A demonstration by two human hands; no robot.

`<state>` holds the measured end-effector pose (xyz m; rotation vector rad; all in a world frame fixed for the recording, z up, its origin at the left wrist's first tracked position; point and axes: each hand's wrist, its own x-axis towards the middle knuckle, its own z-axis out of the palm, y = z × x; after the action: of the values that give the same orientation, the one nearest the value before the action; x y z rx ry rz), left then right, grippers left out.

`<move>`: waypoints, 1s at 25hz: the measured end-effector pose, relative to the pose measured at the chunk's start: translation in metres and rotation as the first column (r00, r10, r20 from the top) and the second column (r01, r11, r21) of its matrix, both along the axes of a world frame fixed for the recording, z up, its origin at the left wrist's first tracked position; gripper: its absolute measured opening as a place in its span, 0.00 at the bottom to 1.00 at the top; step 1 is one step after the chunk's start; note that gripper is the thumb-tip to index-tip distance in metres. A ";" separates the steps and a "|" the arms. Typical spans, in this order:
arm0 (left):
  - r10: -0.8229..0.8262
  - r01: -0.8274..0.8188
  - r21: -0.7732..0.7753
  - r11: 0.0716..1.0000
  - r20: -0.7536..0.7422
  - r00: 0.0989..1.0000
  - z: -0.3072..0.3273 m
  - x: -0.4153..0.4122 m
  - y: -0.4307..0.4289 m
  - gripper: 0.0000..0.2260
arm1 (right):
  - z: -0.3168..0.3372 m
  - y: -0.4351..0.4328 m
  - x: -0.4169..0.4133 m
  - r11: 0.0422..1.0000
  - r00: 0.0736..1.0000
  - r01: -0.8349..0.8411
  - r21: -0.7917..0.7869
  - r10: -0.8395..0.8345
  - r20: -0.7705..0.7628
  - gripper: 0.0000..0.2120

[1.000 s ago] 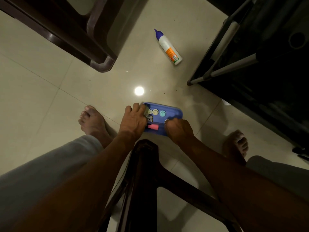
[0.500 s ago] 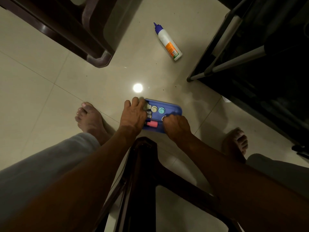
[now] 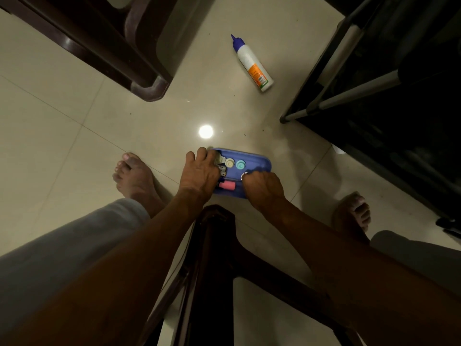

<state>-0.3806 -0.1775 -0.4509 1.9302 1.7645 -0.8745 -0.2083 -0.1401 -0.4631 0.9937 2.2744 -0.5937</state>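
A blue tray (image 3: pixel 259 163) lies on the tiled floor between my bare feet. In it I see a cream round cap (image 3: pixel 229 163), a teal round cap (image 3: pixel 240 165), a pink cylinder (image 3: pixel 227 185) and some small batteries (image 3: pixel 222 170). My left hand (image 3: pixel 199 172) lies over the tray's left end, fingers curled over its far left rim. My right hand (image 3: pixel 262 188) is at the tray's near right edge, fingers curled, pinching a small silvery ring-like thing (image 3: pixel 243 175); what it is stays unclear.
A white glue bottle (image 3: pixel 252 64) with a blue nozzle lies on the floor farther out. A dark chair leg (image 3: pixel 147 89) stands at the upper left, a black metal-framed stand (image 3: pixel 374 96) at the right. A dark chair's edge (image 3: pixel 214 258) sits between my knees.
Both hands stay on the tray with hardly any shift. The view has dipped slightly, so everything sits a little higher in the frame.
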 end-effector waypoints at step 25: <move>0.686 -0.776 0.048 0.629 0.435 0.583 0.012 -0.020 0.161 0.17 | 0.008 0.190 -0.075 0.787 0.788 0.594 0.167 -0.527 -0.319 0.27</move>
<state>-0.4008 -0.0162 -0.4391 1.1152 2.1860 0.0253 -0.2832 0.0502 -0.4548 1.8706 2.2984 -0.7086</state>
